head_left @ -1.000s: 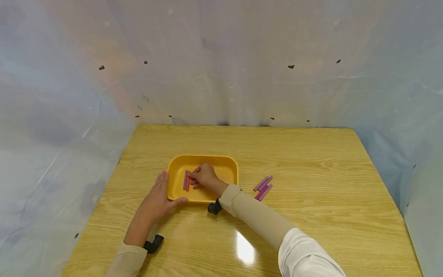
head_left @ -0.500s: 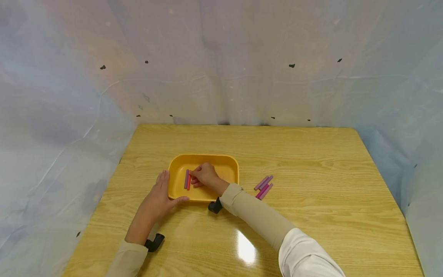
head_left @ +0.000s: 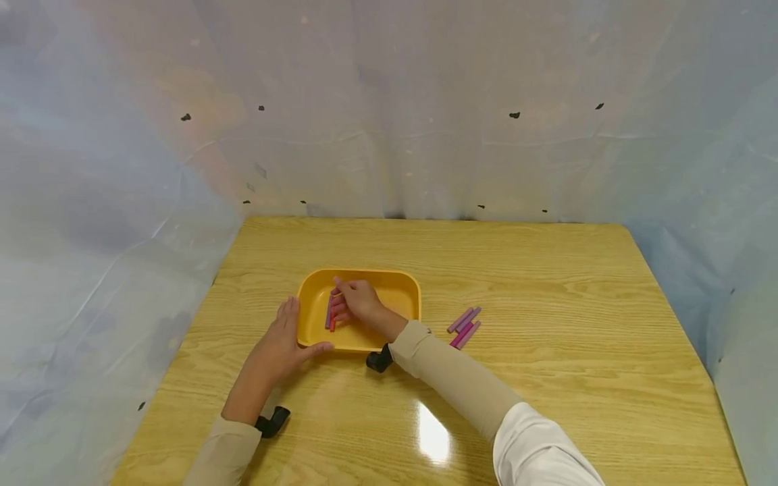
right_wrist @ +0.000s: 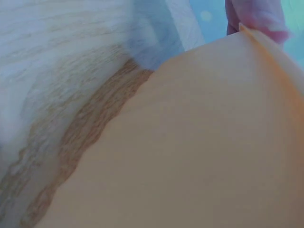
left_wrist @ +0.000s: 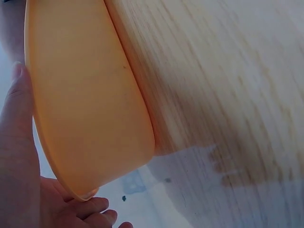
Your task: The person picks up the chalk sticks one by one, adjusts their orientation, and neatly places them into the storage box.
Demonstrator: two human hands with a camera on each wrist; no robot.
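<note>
A person's left hand (head_left: 276, 344), fingers straight, braces a shallow yellow plastic tray (head_left: 308, 341), apparently steadying it. Inside, a slim purple stick (head_left: 329, 314) and red stick (head_left: 332, 326) lie alongside the right hand (head_left: 358, 302), whose grip, if any, cannot be told; farther right, four purple-to-magenta sticks (head_left: 460, 335) lie clustered on the wood-grain table (head_left: 577, 324), seemingly within reach.

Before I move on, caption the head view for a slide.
Left hand against the tray, right hand inside it, four sticks on the table beside.

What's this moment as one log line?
left hand: touching tray, left end | right hand: over tray, hold unclear | four sticks: on table, right of tray
</note>
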